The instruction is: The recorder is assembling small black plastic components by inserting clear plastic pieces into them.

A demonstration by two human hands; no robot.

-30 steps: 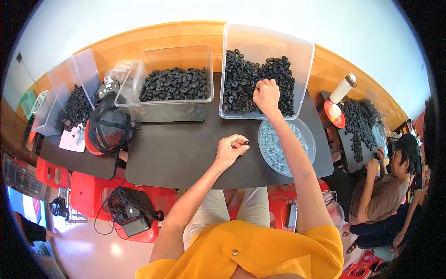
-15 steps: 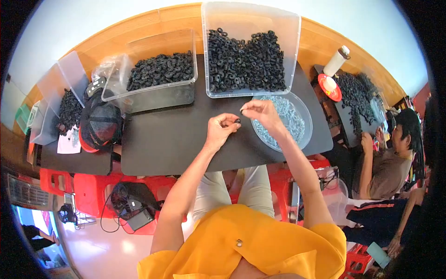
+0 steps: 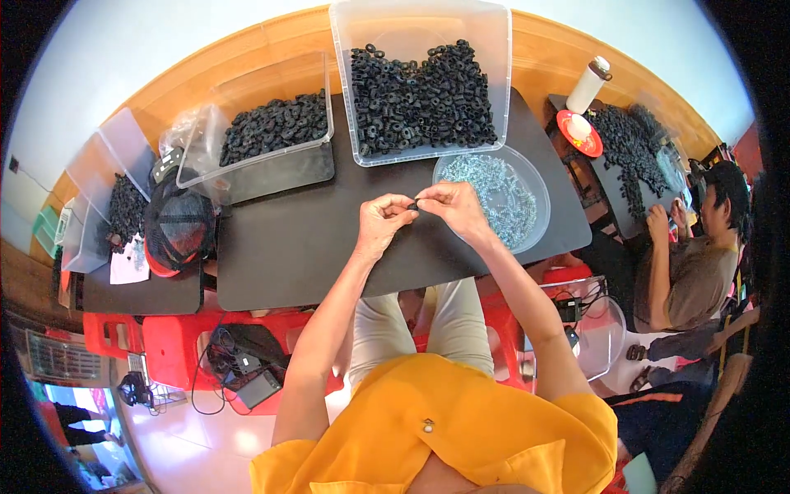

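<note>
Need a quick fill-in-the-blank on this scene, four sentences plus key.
1. The left hand and right hand meet at a small part coloured ____.
2. On the middle table, the smaller-looking clear bin stands to the ____ of the larger-looking clear bin.
3. The round tub of silvery pieces sits nearer the person's ____ hand.
4. The stools along the table's near side are coloured ____.

Missing words: black; left; right; red.

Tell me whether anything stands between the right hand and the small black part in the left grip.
Nothing visible does: the right hand is right at the small black part, which the left hand pinches above the dark table. The round tub sits off to the right.
</note>
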